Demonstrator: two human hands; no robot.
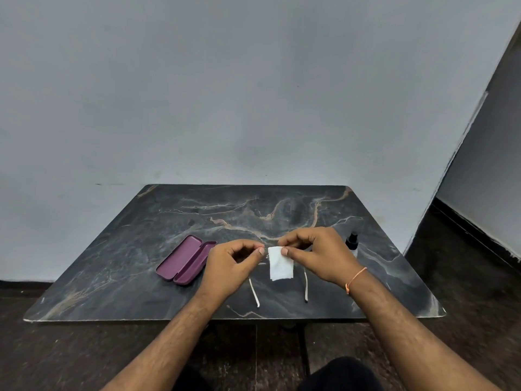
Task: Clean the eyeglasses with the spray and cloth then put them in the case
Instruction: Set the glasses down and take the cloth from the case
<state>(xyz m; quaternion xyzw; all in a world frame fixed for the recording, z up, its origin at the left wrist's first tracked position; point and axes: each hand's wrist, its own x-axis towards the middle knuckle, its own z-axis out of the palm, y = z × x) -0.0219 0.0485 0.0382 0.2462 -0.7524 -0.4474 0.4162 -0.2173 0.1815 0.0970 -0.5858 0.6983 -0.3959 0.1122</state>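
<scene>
The eyeglasses point(253, 292) are held above the dark marble table point(112, 263), their two pale temple arms pointing toward me; the lenses are mostly hidden behind my fingers. My left hand point(231, 266) pinches the left side of the frame. My right hand point(315, 255) pinches a small white cloth point(279, 263) against the right lens, thumb in front. The purple case point(184, 259) lies open on the table just left of my left hand. A spray bottle point(352, 244) with a black top stands behind my right hand, partly hidden.
A grey wall rises behind the table. The table's front edge point(225, 319) runs close to my forearms. Dark floor surrounds the table, and a wall corner with dark skirting stands at the right.
</scene>
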